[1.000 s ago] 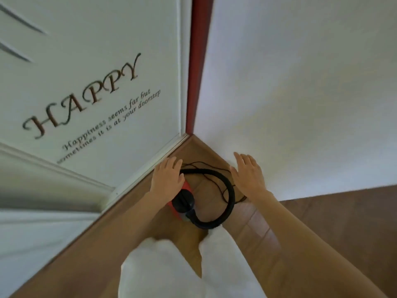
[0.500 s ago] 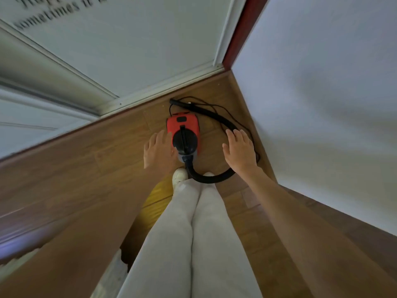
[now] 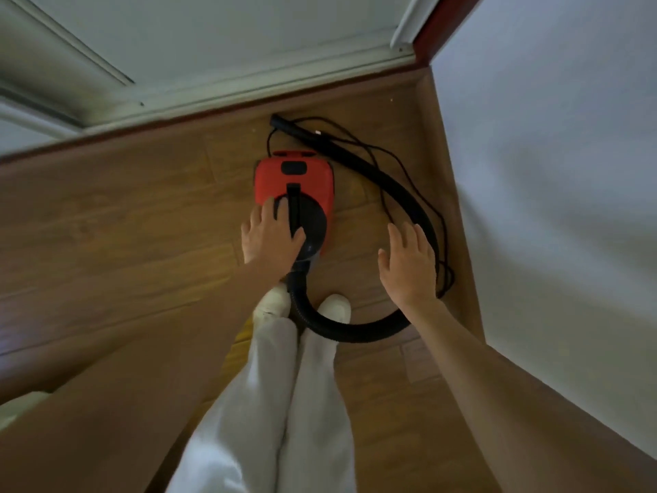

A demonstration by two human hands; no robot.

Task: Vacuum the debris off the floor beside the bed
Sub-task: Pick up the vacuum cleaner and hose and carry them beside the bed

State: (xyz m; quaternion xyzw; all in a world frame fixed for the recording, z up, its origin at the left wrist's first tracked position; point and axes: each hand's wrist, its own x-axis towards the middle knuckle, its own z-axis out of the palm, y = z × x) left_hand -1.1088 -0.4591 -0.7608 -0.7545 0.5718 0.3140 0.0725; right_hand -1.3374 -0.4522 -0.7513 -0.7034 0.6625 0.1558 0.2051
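Vacuum cleaner (image 3: 295,179) sits on the wooden floor (image 3: 142,222) in the corner, so we reach our left hand (image 3: 272,238), fingers loosely spread, onto its handle; our right hand (image 3: 409,265) hovers flat over the hose (image 3: 355,330).

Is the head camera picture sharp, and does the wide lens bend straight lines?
Head view: dim, soft light; the vacuum cleaner and left hand look slightly blurred; the right hand too; the door frame and wall edges lean strongly from lens distortion.
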